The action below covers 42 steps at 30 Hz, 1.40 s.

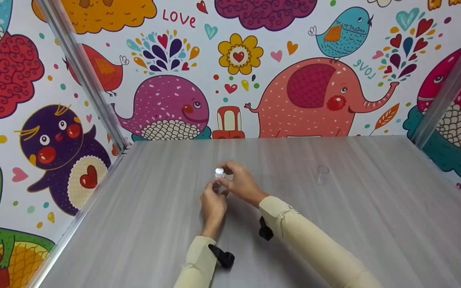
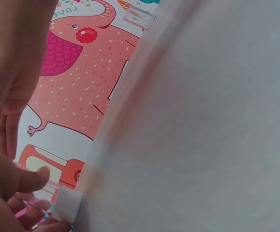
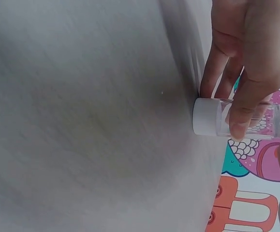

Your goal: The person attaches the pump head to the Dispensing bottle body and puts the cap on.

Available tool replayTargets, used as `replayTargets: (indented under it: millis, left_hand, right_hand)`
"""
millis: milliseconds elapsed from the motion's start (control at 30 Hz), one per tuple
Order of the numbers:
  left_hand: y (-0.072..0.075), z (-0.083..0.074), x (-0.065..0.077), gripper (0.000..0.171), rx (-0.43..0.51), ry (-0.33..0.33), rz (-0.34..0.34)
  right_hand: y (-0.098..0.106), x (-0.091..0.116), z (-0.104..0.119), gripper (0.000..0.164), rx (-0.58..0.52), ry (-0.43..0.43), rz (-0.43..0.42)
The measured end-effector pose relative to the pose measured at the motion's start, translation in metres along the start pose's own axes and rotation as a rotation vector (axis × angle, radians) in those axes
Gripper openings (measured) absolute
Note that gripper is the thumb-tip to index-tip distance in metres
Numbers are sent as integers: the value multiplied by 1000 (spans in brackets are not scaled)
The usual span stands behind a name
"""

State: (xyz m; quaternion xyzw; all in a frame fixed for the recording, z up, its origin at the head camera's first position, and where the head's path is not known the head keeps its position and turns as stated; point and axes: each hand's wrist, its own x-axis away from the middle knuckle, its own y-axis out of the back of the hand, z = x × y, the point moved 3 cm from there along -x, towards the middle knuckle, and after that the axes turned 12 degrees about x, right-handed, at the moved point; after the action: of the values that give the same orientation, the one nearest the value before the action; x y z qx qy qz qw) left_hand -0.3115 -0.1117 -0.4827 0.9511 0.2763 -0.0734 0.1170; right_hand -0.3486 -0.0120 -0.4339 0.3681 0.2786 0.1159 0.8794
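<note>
A small clear bottle (image 3: 263, 118) with a white base (image 3: 206, 116) and a white top (image 1: 219, 171) stands upright at the middle of the table. My left hand (image 1: 214, 204) grips its see-through body, thumb on one side and fingers on the other, as the right wrist view shows. Reaching in from the right, my right hand (image 1: 243, 185) holds the white top between thumb and forefinger. The left wrist view has the left hand (image 2: 9, 188) low at the bottle, with the right hand (image 2: 14, 82) coming down beside it.
A clear, empty-looking cylindrical cover or cup (image 1: 322, 175) stands on the grey table (image 1: 374, 224) to the right of the hands. Behind the table rises a wall with cartoon animals, and metal posts (image 1: 90, 76) frame its corners.
</note>
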Motion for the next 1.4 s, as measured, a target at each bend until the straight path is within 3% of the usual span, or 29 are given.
replayTargets:
  millis: [467, 867, 1400]
  left_hand:
    - [1, 1, 2, 31, 66, -43, -1]
    - [1, 1, 1, 24, 31, -41, 4]
    - [-1, 0, 0, 19, 22, -40, -7]
  right_hand:
    - [6, -3, 3, 43, -33, 6, 46]
    - [3, -6, 3, 42, -158, -9, 98]
    - [1, -5, -3, 40, -175, -31, 111]
